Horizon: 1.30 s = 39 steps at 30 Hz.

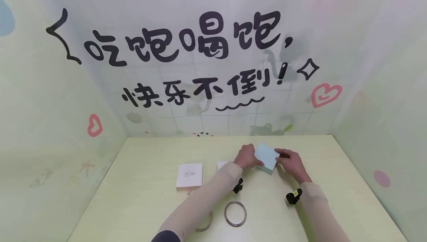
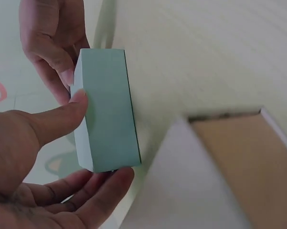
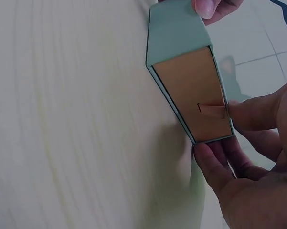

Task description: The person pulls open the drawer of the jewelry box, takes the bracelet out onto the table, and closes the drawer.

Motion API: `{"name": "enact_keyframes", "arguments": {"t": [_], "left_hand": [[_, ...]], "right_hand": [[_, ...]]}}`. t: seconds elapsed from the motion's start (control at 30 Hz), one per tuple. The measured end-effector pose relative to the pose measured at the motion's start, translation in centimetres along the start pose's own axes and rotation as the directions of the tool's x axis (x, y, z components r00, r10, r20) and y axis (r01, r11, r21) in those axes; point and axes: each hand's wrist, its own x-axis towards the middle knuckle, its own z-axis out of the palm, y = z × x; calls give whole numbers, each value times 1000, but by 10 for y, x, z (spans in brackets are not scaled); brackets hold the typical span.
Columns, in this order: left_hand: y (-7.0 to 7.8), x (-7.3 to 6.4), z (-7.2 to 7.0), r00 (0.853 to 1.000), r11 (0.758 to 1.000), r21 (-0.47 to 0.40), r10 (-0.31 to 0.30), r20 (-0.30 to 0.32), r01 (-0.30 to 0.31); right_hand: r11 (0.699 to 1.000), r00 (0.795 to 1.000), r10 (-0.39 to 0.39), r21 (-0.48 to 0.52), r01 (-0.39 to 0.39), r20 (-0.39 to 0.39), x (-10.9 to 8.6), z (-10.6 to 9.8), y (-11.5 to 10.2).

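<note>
A light blue-green drawer box [image 1: 267, 155] is held up between both hands at the back right of the table. My left hand [image 1: 246, 157] grips its left side, thumb on one face and fingers beneath, as the left wrist view shows. My right hand [image 1: 293, 163] grips the other end between thumb and fingers. In the right wrist view that end shows a brown inner drawer [image 3: 188, 90] with a small ribbon tab [image 3: 211, 111] near the right thumb. The drawer appears closed inside its sleeve.
A white printed box [image 1: 189, 175] with a ribbon tab lies left of my left forearm. Another white box [image 1: 224, 165] is partly hidden behind that forearm. One bangle [image 1: 245, 214] lies near the front; a second bangle [image 1: 210, 221] is partly covered by the left sleeve.
</note>
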Motion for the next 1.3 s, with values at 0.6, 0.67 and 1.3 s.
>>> {"name": "enact_keyframes", "arguments": {"t": [0.6, 0.67, 1.3], "left_hand": [[14, -37, 14, 999, 1000, 23, -8, -37, 9], [15, -40, 14, 999, 1000, 19, -17, -38, 18], [20, -57, 22, 1000, 996, 85, -10, -30, 12]], "right_hand": [[986, 983, -165, -20, 167, 86, 0, -4, 7], [980, 976, -193, -20, 196, 100, -1, -5, 6], [945, 933, -321, -10, 327, 165, -10, -8, 12]]}}
